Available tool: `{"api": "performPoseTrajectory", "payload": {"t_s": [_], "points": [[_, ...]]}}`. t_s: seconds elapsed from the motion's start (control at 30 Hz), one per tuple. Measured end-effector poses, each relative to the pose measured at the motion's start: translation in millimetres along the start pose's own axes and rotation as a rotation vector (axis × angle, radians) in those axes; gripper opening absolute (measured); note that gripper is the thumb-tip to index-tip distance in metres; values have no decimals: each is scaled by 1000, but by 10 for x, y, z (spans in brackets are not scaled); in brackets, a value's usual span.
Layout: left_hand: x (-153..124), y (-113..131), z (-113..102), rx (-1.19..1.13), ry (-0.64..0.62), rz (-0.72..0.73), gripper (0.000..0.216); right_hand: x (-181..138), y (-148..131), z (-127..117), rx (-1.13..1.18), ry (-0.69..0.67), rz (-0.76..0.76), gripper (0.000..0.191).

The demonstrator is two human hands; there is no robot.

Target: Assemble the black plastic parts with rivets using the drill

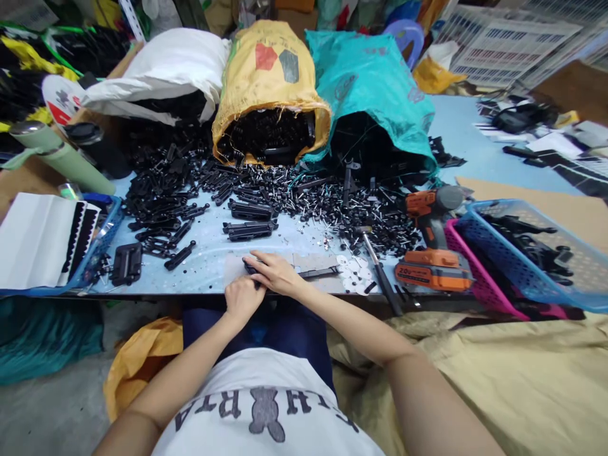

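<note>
My left hand point(244, 296) is closed on a small black plastic part point(250, 266) at the front edge of the table. My right hand point(274, 273) lies over the same part, its fingers bent onto it, so most of the part is hidden. Under and beside the hands is a flat grey metal piece point(313, 263), with white round discs point(354, 273) to its right. Just beyond the hands lie two long black plastic assemblies point(250, 230), one behind the other. A hammer point(380, 269) rests to the right, its handle toward me.
Behind stand a white sack point(161, 57), a yellow sack point(270, 69) and a teal sack point(370, 82), with black parts spilling out. Screws point(327, 202) cover the middle. An orange cordless drill point(433, 269) and a blue basket point(536, 278) are right; a green bottle point(61, 155) is left.
</note>
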State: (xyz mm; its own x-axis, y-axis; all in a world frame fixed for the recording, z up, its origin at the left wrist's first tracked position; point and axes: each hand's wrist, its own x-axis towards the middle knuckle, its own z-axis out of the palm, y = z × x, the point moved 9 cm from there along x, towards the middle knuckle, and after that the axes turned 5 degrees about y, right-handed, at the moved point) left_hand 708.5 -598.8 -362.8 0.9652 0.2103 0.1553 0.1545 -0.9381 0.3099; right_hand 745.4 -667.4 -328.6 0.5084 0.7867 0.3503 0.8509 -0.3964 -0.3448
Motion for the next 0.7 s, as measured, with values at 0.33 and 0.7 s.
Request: {"api": "performPoseTrajectory", "payload": {"t_s": [0.33, 0.7], "points": [[30, -186, 1, 30, 20, 54, 38, -48, 54, 217, -77, -57, 66, 49], [-6, -51, -8, 90, 26, 159, 32, -16, -68, 194, -173, -135, -12, 45]]}}
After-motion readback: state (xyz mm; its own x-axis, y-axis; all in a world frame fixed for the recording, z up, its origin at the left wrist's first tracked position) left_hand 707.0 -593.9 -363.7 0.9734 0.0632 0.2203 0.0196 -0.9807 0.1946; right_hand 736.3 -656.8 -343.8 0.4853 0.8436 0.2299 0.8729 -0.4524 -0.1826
